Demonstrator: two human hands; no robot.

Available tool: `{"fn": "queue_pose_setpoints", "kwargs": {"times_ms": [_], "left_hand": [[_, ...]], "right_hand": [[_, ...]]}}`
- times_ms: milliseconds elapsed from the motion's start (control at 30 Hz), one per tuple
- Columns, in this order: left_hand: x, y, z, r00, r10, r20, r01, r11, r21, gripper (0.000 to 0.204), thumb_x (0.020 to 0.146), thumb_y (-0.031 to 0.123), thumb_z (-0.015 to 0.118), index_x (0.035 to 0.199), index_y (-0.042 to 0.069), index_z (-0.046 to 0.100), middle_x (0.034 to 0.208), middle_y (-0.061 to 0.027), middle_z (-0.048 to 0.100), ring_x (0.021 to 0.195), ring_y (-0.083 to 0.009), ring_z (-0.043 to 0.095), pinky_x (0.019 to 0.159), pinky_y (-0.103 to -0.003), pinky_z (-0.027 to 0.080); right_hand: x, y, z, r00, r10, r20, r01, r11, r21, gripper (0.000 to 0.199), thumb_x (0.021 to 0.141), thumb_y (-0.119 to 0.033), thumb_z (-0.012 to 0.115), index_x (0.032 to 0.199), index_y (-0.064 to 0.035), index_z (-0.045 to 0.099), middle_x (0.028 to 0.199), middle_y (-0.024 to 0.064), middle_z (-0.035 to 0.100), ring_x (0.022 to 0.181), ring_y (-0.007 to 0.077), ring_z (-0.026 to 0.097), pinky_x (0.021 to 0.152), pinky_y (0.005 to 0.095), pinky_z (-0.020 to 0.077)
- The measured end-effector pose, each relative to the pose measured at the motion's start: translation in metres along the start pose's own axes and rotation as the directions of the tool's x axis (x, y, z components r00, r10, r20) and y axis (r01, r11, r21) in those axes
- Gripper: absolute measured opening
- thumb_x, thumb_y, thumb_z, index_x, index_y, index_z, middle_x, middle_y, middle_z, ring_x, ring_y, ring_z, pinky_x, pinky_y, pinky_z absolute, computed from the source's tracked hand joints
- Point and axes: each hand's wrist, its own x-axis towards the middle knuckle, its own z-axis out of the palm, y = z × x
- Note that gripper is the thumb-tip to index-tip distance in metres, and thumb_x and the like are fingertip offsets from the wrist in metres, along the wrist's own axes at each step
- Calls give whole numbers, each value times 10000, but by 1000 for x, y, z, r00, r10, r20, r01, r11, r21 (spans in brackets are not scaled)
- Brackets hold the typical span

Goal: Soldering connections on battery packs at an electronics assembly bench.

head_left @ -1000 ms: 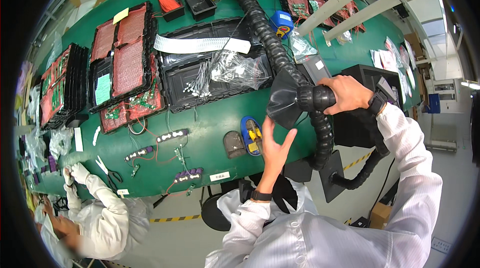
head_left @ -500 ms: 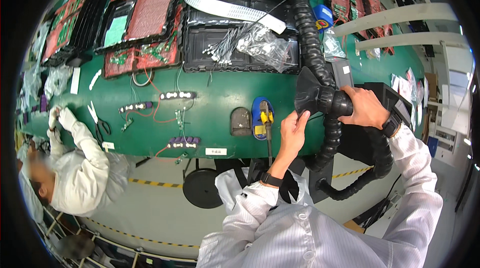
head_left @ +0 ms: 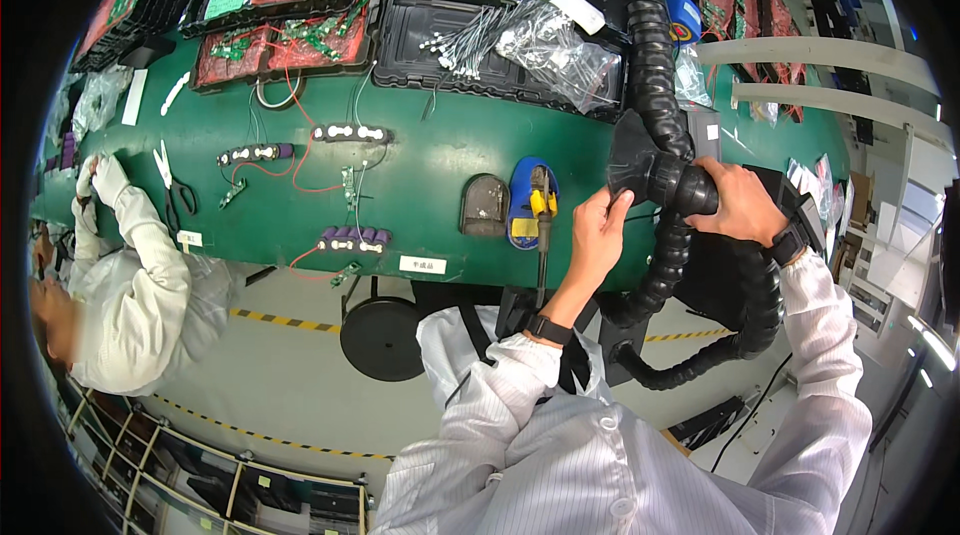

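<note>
Support for the black hood (head_left: 626, 157) comes from our right hand (head_left: 742, 203), curled partly closed around its rounded collar (head_left: 694, 188), presumably to bear its weight at the desk's (head_left: 430, 130) near right. Our left hand (head_left: 597, 235) has thumb and fingers almost together at the hood's near rim; we cannot tell whether it pinches or merely touches, though it likely steadies the angle. A ridged hose (head_left: 652, 45) runs from the far side behind the collar. Left of us, a dark-handled tool (head_left: 543, 257) sits in a blue stand (head_left: 519, 197), apparently parked handle-near for easy reach
</note>
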Motion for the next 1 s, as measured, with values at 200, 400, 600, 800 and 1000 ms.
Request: {"fn": "queue_pose_setpoints", "kwargs": {"times_ms": [200,400,600,800,1000], "left_hand": [[-2,-20,-1,996,-94,0,93,984,-153,284,1018,216,740,1132,-40,704,867,-64,738,716,-94,563,665,-302,483],[5,-16,-9,948,-219,230,246,964,-98,324,982,211,781,1189,-31,720,1038,-25,760,894,-78,654,803,-293,541],[6,-24,-8,911,-282,302,379,862,-338,277,975,185,783,1158,-17,733,1045,-2,744,887,-72,653,786,-294,550],[0,-33,-5,921,-337,195,367,918,-148,345,944,293,822,954,-38,724,769,27,610,676,-69,492,567,-316,402],[3,-11,-7,923,-338,182,358,929,-90,409,940,314,827,848,-58,682,672,14,556,604,-83,461,525,-326,381]], "right_hand": [[-1,-1,-1,1000,-16,-18,17,997,78,744,661,-282,910,1280,7,617,1007,257,715,948,472,697,876,483,551],[-19,-19,-1,992,59,-115,-61,998,-7,866,665,-267,933,1409,-49,547,1172,231,687,1071,421,686,918,473,556],[-45,-26,21,952,45,-304,-140,944,-300,946,669,-169,923,1498,-123,471,1228,129,607,1103,361,654,875,458,585],[-35,-15,20,975,5,-222,-59,970,-236,836,665,-115,881,1415,-103,511,1126,132,601,1014,362,670,831,473,588],[-26,-2,23,967,-65,-247,30,989,-142,780,660,-76,847,1368,-89,520,1070,156,616,1019,404,670,859,495,569]]}}
